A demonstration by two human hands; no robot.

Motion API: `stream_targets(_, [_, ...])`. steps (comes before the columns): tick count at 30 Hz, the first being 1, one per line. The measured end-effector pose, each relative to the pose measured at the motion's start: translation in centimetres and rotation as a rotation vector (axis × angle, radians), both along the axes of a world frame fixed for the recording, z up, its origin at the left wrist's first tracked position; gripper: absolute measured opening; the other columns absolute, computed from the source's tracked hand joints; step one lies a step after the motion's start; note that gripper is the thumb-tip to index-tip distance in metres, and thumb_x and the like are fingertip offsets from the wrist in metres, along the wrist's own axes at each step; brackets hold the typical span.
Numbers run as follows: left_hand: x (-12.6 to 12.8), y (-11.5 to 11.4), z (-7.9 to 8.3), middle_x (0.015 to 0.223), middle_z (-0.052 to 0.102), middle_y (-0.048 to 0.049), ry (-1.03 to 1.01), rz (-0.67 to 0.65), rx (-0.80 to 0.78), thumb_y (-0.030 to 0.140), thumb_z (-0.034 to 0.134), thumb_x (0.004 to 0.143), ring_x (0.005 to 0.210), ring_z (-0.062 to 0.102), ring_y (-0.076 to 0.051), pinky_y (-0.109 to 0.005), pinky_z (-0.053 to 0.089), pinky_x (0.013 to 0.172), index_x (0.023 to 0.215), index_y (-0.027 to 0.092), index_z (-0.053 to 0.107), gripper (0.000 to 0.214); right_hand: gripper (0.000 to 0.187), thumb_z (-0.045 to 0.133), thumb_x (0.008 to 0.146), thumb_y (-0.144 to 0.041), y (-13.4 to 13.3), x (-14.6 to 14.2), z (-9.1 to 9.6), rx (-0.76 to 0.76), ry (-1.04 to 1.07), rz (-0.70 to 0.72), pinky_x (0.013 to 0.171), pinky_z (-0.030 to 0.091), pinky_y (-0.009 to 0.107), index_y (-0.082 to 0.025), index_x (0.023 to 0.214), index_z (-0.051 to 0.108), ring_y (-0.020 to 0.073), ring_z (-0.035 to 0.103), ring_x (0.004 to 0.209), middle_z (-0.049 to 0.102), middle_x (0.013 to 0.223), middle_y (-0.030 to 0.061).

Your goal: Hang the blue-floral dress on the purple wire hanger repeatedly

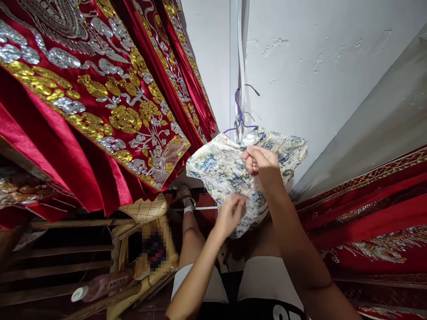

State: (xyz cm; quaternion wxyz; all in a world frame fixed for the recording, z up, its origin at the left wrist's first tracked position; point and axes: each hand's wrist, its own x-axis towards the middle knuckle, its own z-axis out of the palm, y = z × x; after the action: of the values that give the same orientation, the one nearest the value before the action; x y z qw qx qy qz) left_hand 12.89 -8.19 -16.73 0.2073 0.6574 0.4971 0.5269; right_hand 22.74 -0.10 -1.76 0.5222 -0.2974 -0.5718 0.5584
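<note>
A short-sleeved floral blouse (216, 166), white with blue and yellowish flowers, hangs on a purple hanger (238, 106) against the wall. My right hand (262, 164) is at the upper front of the blouse, just below the neckline, its thumb and fingers pinched together on the cloth. Lower down, my left hand (231, 214) is in front of the blouse's middle, slightly blurred. Its fingers are curled in, and what is between them, if anything, cannot be made out. The lower hem hangs loose above my legs.
Red cloths with gold and silver sequins (126, 118) hang at the left, and more red embroidered cloth (376, 231) is at the right. A bamboo seat (116, 255) stands lower left with a pinkish bottle (103, 284) on it. White strips (240, 49) run down the wall.
</note>
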Motion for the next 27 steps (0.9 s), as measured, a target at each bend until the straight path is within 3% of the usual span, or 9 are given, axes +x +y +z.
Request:
stream_targets(3, [-2.9, 1.5, 6.4, 0.098, 0.071, -0.0062, -0.063, 0.192, 0.225, 0.025, 0.050, 0.101, 0.086, 0.066, -0.017, -0.032, 0.052, 0.082, 0.119, 0.021, 0.066, 0.024, 0.025, 0.055, 0.089, -0.030, -0.7, 0.7, -0.4, -0.012, -0.031, -0.014, 0.044, 0.032, 0.022, -0.021, 0.066, 0.056, 0.0084, 0.036, 0.041, 0.044, 0.045, -0.0059])
stream_targets(6, [-3.5, 3.1, 11.5, 0.105, 0.070, -0.0057, 0.045, 0.229, 0.351, 0.027, 0.054, 0.101, 0.083, 0.064, -0.015, -0.029, 0.052, 0.078, 0.130, 0.022, 0.062, 0.031, 0.026, 0.054, 0.089, -0.028, -1.3, 0.9, -0.1, 0.009, -0.078, -0.005, 0.045, 0.033, 0.022, -0.021, 0.064, 0.055, 0.0085, 0.038, 0.041, 0.044, 0.045, -0.0057])
stream_targets(9, [-3.0, 4.1, 14.2, 0.096, 0.068, -0.0046, 0.213, 0.224, 0.410, 0.025, 0.056, 0.100, 0.082, 0.063, -0.014, -0.027, 0.051, 0.076, 0.105, 0.018, 0.070, 0.016, 0.025, 0.055, 0.089, -0.034, -0.7, 0.5, -0.5, 0.048, -0.074, 0.008, 0.046, 0.032, 0.023, -0.021, 0.067, 0.058, 0.0091, 0.039, 0.042, 0.045, 0.046, -0.0060])
stream_targets(13, [-3.9, 4.2, 15.2, 0.088, 0.066, -0.0034, 0.269, 0.339, 0.540, 0.022, 0.054, 0.100, 0.084, 0.062, -0.014, -0.027, 0.049, 0.078, 0.091, 0.015, 0.067, 0.017, 0.027, 0.058, 0.086, -0.036, 1.1, -0.2, -3.3, 0.031, -0.132, -0.040, 0.045, 0.026, 0.027, -0.021, 0.064, 0.057, 0.0104, 0.035, 0.043, 0.041, 0.045, -0.0061])
stream_targets(16, [-7.3, 3.9, 14.8, 0.087, 0.064, -0.0021, -0.045, 0.530, 0.608, 0.029, 0.055, 0.100, 0.084, 0.061, -0.014, -0.027, 0.048, 0.080, 0.091, 0.016, 0.064, 0.019, 0.031, 0.058, 0.082, -0.032, 1.5, 0.0, -6.3, 0.016, -0.257, -0.075, 0.046, 0.022, 0.029, -0.022, 0.053, 0.051, 0.0106, 0.030, 0.042, 0.036, 0.042, -0.0059])
stream_targets(19, [-11.4, 3.4, 12.5, 0.081, 0.062, 0.0000, -0.637, 0.577, 0.527, 0.037, 0.061, 0.095, 0.078, 0.061, -0.013, -0.026, 0.051, 0.078, 0.087, 0.017, 0.062, 0.021, 0.034, 0.056, 0.081, -0.033, 0.1, 1.1, -9.5, -0.012, -0.230, -0.054, 0.049, 0.025, 0.030, -0.023, 0.050, 0.048, 0.0114, 0.031, 0.044, 0.035, 0.041, -0.0054])
stream_targets(23, [-13.4, 2.6, 6.5, 0.079, 0.067, -0.0029, -1.269, 0.495, 0.101, 0.031, 0.055, 0.096, 0.080, 0.067, -0.015, -0.028, 0.056, 0.078, 0.091, 0.018, 0.062, 0.015, 0.037, 0.053, 0.082, -0.033, -3.4, 2.7, -13.9, -0.146, -0.087, -0.062, 0.052, 0.028, 0.030, -0.024, 0.047, 0.045, 0.0121, 0.033, 0.045, 0.037, 0.041, -0.0042])
stream_targets(25, [-12.6, 2.2, 3.3, 0.078, 0.068, -0.0036, -1.415, 0.498, -0.041, 0.027, 0.052, 0.096, 0.076, 0.067, -0.015, -0.026, 0.057, 0.073, 0.097, 0.017, 0.064, 0.016, 0.037, 0.053, 0.081, -0.032, -5.2, 3.4, -15.8, -0.222, -0.068, -0.057, 0.051, 0.027, 0.029, -0.023, 0.047, 0.044, 0.0120, 0.033, 0.046, 0.038, 0.044, -0.0036])
stream_targets(27, [-11.0, 1.7, 0.6, 0.075, 0.067, -0.0028, -1.457, 0.485, -0.073, 0.026, 0.054, 0.095, 0.068, 0.065, -0.012, -0.021, 0.055, 0.066, 0.098, 0.016, 0.065, 0.015, 0.034, 0.053, 0.081, -0.032, -6.5, 4.2, -17.1, -0.273, -0.099, 0.036, 0.051, 0.028, 0.029, -0.023, 0.049, 0.047, 0.0120, 0.036, 0.046, 0.041, 0.046, -0.0032])
